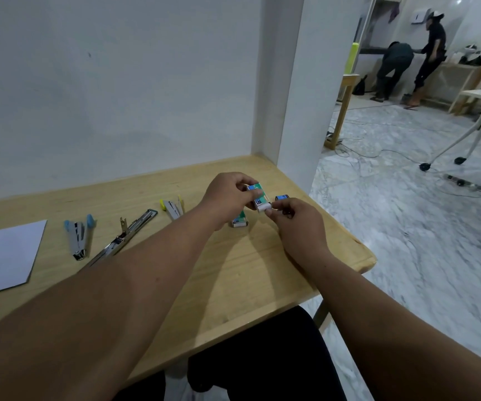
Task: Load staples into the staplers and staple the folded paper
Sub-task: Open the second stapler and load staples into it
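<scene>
A small green-and-blue staple box (pixel 258 196) is held above the far right part of the wooden table (pixel 233 273), near its right edge. It is gripped by the left hand (pixel 227 198), whose fingers and thumb are curled round its far end, while its near white end is pinched by the thumb and fingertips of the right hand (pixel 294 224). Printing can be made out on the box, but none of it can be read.

A second staple box (pixel 239 220) of the same colours is seen on the table just below the left hand, and a third, darker blue box (pixel 282 197) lies just beyond the right hand, close to the right edge.

Toward the middle of the table a yellow-tipped stapler (pixel 172 208) is laid open. To its left a long metal stapler (pixel 127 237) is stretched out diagonally with its magazine exposed, and further left a blue-tipped stapler (pixel 79 237) is also spread open. A sheet of white paper (pixel 3 256) lies at the left edge of the table; whether it is folded cannot be told.

Beyond the right edge, two people (pixel 412 57) are seen standing at the far side of a marble-floored room.
</scene>
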